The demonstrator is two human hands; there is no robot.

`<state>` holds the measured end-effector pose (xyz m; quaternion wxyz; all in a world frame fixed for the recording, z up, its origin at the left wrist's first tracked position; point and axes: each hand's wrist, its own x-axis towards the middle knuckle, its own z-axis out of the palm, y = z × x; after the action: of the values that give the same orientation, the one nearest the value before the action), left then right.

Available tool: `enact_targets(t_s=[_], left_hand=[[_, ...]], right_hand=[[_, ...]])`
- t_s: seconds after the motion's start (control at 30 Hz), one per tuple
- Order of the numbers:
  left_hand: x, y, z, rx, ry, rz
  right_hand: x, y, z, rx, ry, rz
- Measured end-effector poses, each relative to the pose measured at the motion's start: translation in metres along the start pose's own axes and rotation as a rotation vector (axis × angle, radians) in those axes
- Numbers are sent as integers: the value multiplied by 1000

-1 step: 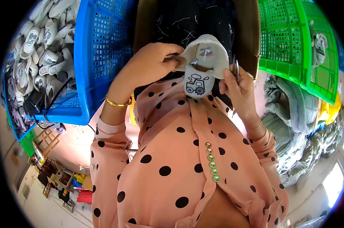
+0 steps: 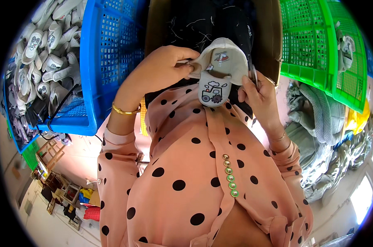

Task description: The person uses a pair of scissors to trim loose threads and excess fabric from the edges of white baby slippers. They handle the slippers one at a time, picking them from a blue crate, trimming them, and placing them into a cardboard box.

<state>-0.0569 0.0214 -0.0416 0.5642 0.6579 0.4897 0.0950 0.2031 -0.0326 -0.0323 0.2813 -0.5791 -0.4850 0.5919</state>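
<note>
- Small cream shoe [image 2: 216, 74] is held before the chest, toe pointing down toward the body.
- Left hand [image 2: 163, 68] pinches its left edge.
- Right hand [image 2: 256, 92], fingers curled, grips a thin tool just beside its right edge.

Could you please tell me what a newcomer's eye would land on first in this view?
At top centre, the left hand and right hand hold a small cream slipper with a cartoon vehicle patch. A blue crate stands at left beside a heap of similar slippers; a green crate stands at right.
</note>
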Motion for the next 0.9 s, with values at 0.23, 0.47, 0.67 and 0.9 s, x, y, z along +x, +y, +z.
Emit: enact_targets(t_s=[0.23,0.47,0.67,0.9], left_hand=[[23,-5,-12,-187,-360,30],[28,28,6,777,88,185],[18,25,31,873,404,547],[44,21,58,818,43,211]], right_hand=[[32,21,-10,-648,82,-414],[59,20,-17,-820,24,-363],[42,20,-14,-730,30,-277],[34,48,-13,-643,61,-193]])
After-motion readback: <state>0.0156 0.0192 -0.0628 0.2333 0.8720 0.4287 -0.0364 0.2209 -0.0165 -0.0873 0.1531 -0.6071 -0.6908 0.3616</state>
